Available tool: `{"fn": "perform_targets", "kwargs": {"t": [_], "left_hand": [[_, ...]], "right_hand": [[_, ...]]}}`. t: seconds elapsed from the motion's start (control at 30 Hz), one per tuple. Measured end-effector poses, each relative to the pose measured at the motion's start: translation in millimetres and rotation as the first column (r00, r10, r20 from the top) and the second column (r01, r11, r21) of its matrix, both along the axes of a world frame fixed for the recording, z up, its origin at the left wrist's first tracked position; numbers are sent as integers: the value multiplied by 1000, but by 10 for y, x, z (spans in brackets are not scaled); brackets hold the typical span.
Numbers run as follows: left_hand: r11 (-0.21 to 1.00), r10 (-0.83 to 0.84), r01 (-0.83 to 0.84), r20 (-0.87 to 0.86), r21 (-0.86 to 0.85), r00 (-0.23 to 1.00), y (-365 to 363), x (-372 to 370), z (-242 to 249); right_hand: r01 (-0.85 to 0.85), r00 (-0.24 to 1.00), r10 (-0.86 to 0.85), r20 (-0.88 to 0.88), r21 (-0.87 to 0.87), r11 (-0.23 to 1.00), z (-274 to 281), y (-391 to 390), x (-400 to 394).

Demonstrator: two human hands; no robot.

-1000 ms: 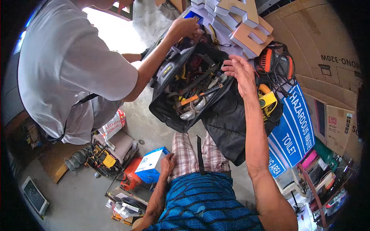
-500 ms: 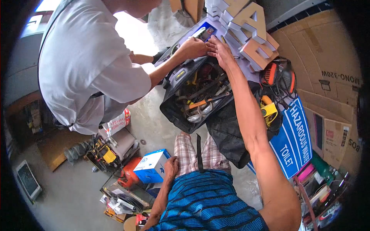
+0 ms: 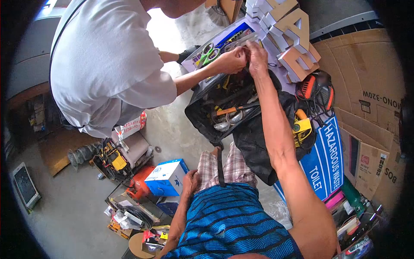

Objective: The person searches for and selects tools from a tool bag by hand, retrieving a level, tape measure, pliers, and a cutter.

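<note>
My right hand (image 3: 257,57) reaches over the black tool bag (image 3: 196,116), its fingers bent together beside the co-worker's hand (image 3: 233,61). What lies between the fingertips is too small and blurred to name. My left hand (image 3: 190,182) rests on my thigh, fingers lying on the checked shorts (image 3: 235,166), holding nothing. Inside the open bag are a hammer with an orange handle (image 3: 228,111) and other tools. Green-handled scissors (image 3: 210,55) lie on the light surface beyond the bag.
Stacked block letters (image 3: 293,26) stand beyond my right hand. An orange-and-black tool (image 3: 307,87), a yellow tool (image 3: 303,128) and a blue sign (image 3: 321,159) are at right. A blue-and-white box (image 3: 168,177) sits by my left hand. The co-worker (image 3: 108,64) leans in from the left.
My right hand and the co-worker's hand have moved right in the view, still close together. The green-handled scissors now show more fully. My left hand stays on my thigh.
</note>
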State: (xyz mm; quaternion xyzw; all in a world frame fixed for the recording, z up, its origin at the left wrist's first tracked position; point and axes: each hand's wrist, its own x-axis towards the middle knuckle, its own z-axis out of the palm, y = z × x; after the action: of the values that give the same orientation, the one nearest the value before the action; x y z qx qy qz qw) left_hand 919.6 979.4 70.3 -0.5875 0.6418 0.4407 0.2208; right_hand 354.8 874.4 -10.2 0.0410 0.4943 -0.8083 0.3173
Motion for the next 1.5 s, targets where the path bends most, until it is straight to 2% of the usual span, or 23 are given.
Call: {"fn": "perform_targets", "kwargs": {"t": [0.03,0.1,0.13,0.23,0.3,0.43,0.5,0.57,0.63,0.67,0.7,0.8,0.87,0.9,1.0,1.1,1.17,1.23,1.3,1.37,1.43,1.47,1.5], "left_hand": [[1000,-23,23,-16,-8,1000,-30,8,-11],[999,-49,49,-38,-1,998,-47,20,-21],[999,-51,50,-57,-20,997,-45,47,0],[999,-35,33,-103,-22,994,-46,274,-152],[991,89,-72,-146,116,985,-50,352,-181],[958,186,-115,-264,263,946,-208,416,-59],[936,264,-153,-344,317,901,-327,469,-11],[948,220,-94,-417,303,882,-461,575,46],[936,276,-95,-539,338,796,-633,544,354],[933,281,-88,-554,348,784,-726,557,535],[893,381,-122,-584,433,717,-811,533,825],[902,391,-119,-668,415,633,-973,813,1275],[900,424,-187,-691,394,585,-1026,1024,1485],[895,442,-202,-733,396,517,-1047,1155,1552],[863,502,-276,-771,422,392,-1077,1571,1564],[816,570,-306,-771,490,284,-1114,1863,1624],[753,627,-371,-765,544,150,-1137,2002,1557],[730,641,-395,-758,557,116,-1206,2119,1484],[707,651,-427,-755,564,82,-1335,2185,1464],[592,706,-471,-703,653,-86,-1510,2177,1478],[560,692,-552,-715,618,-99,-1749,2210,1384],[511,700,-589,-701,626,-138,-1878,2224,1325],[455,701,-628,-689,631,-184,-2017,2236,1284]], "right_hand": [[3,1000,-3,-4,5,1000,61,61,-23],[207,978,-206,-17,43,977,185,280,-85],[249,967,-245,-77,48,967,245,414,-85],[281,960,-281,-16,95,955,548,869,28],[254,967,-249,-52,120,960,654,1226,200],[60,998,-48,-44,349,935,1108,1675,1037],[-124,982,175,-70,458,880,1239,1811,1585],[-350,931,357,77,465,813,1417,1850,2174],[-488,849,523,75,491,722,1696,1746,2787],[-497,804,594,-28,518,697,1694,1715,3074],[-603,748,660,65,483,635,1935,1581,3326],[-719,677,719,161,356,597,2225,1271,4112],[-825,565,796,217,127,550,2282,1073,4530],[-852,523,825,215,120,510,2362,960,4753],[-932,362,909,207,108,347,2528,687,5285],[-963,264,947,182,107,248,2507,517,5653],[-973,219,959,181,119,200,2554,375,5794],[-980,158,970,184,146,132,2572,208,5881],[-987,129,974,186,124,107,2556,10,5948],[-993,94,979,180,88,79,2485,-215,5982],[-976,59,993,100,214,36,2399,-497,5983],[-973,102,994,49,215,89,2429,-667,6020],[-979,62,998,30,194,55,2422,-821,6028]]}}
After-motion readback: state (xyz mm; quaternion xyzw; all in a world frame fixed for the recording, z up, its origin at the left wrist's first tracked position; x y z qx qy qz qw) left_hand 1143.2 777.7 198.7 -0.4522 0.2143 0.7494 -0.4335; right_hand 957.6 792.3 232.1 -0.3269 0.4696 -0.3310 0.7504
